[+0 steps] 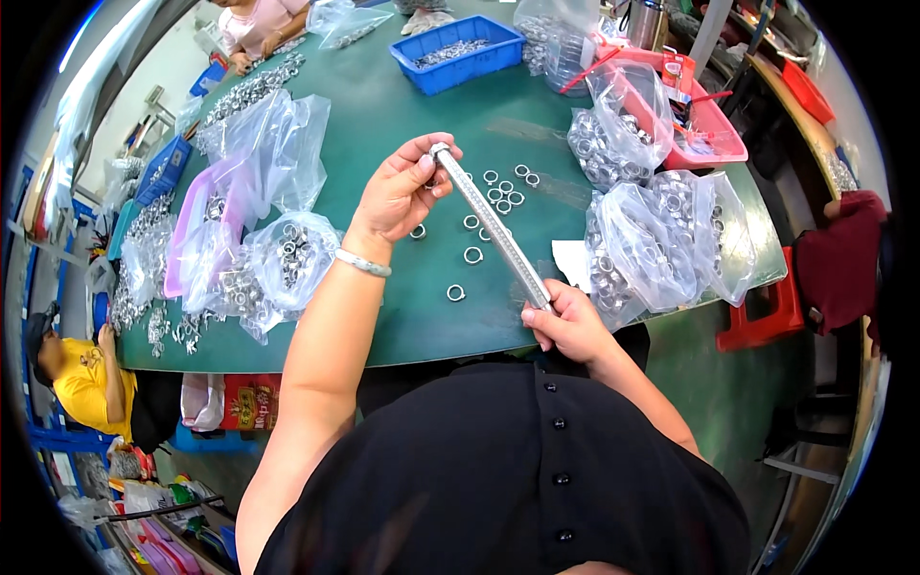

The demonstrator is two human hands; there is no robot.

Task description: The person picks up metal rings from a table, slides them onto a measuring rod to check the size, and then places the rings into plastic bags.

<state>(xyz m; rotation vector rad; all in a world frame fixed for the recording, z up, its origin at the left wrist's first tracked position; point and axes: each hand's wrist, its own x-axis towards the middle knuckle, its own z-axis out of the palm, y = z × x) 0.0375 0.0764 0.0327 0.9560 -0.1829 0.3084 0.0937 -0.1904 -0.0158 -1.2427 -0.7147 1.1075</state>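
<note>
A long, narrow silver metal strip (494, 228) with a row of fine marks or slots slants across in front of me, above the table. My left hand (401, 190) pinches its far upper end, where a small rounded metal piece shows at the tip. At the near lower end, my right hand (567, 324) grips it between thumb and fingers. Beneath and around the strip, several loose metal ring clamps (455, 293) lie scattered on the green table (422, 331). Whether the strip is flat or a closed loop I cannot tell.
Plastic bags of clamps (647, 244) stand at the right, others (292, 254) at the left. A blue bin (460, 72) holds metal parts at the back, near a pink basket (714, 120). People sit at the far left (266, 24) and near left (91, 388). A red stool (762, 321) stands right.
</note>
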